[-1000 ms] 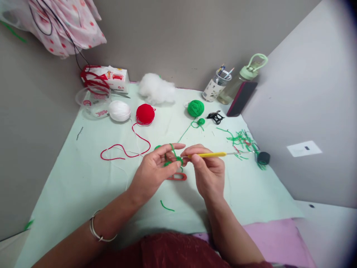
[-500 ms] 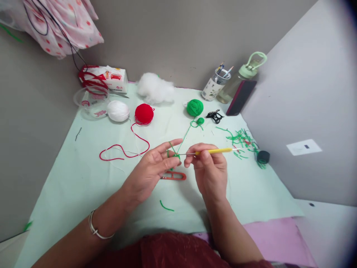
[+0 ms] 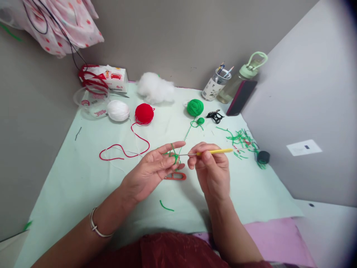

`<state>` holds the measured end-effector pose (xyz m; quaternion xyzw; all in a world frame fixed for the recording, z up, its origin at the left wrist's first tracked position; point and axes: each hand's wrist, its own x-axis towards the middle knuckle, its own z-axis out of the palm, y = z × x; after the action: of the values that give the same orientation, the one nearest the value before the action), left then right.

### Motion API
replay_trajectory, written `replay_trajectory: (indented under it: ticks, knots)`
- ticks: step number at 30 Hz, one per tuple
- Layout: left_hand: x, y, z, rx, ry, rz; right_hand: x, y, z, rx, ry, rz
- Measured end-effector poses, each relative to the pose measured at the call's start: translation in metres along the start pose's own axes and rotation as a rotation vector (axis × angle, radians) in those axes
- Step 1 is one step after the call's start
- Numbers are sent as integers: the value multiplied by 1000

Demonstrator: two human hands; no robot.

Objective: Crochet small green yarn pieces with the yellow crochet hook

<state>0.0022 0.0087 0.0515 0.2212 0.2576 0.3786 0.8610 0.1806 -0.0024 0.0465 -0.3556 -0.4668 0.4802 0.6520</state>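
Observation:
My left hand (image 3: pixel 152 169) pinches a small green crochet piece (image 3: pixel 175 159), with green yarn (image 3: pixel 186 137) wound over its forefinger and running back to a green yarn ball (image 3: pixel 195 107). My right hand (image 3: pixel 212 169) grips a yellow-handled crochet hook (image 3: pixel 213 151); the metal tip points left into the green piece. Red thread snips (image 3: pixel 175 176) lie on the pale green cloth (image 3: pixel 83 175) just below my hands.
At the back lie a red yarn ball (image 3: pixel 144 113) with a loose red strand, a white yarn ball (image 3: pixel 118 110), white stuffing (image 3: pixel 155 88), a tissue box (image 3: pixel 111 78) and a clear tub (image 3: pixel 92 101). Right: pen jar (image 3: pixel 215 86), bottle (image 3: pixel 241 80), black clip (image 3: pixel 215 116), green scraps (image 3: pixel 241 140).
My right hand drew the hook slightly to the right and up, away from the green piece. My left hand shifted its fingers a little around the yarn.

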Motion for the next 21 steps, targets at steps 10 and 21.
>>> replay_trajectory:
  ticks: [10, 21]
  knots:
    - [1, -2, -3, -52, -100, 26, 0, -5, 1, 82, 69, 138]
    - [-2, -2, 1, 68, -17, 27, -1, -4, 5, 73, 53, 50]
